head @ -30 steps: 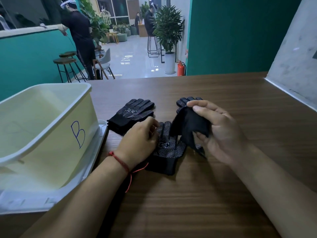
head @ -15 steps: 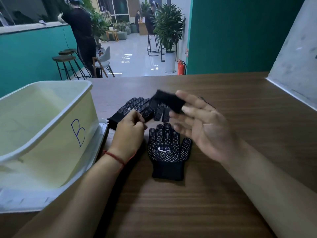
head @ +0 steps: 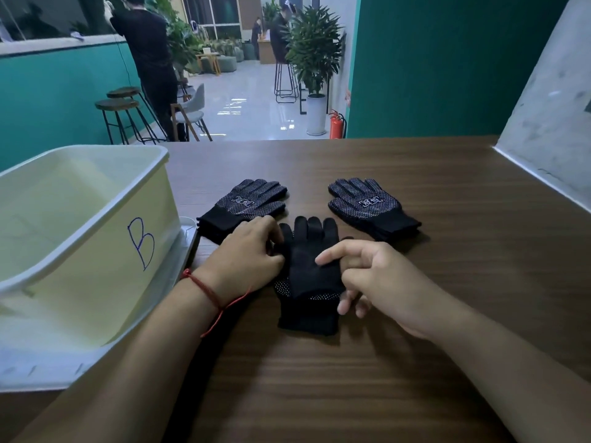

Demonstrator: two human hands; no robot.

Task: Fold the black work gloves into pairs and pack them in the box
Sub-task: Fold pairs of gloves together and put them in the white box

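In the middle of the wooden table [head: 447, 282] a black glove [head: 308, 263] lies plain side up on top of a dotted black glove [head: 307, 310], fingers pointing away from me. My left hand [head: 249, 254] sits at the top glove's left edge with its fingers curled and pinching that edge. My right hand [head: 374, 279] rests its index finger on the top glove, its other fingers loosely curled beside the right edge. A cream box marked B [head: 96, 238] stands at the left.
Two stacks of dotted black gloves lie farther back, one stack [head: 246, 203] beside the box and the other stack [head: 367, 203] to the right. A white lid [head: 188, 227] lies under the box. A grey wall borders the table's right side.
My right hand carried a glove up and laid it plain side up over the dotted glove in the middle. The right-hand stack has come into full view.
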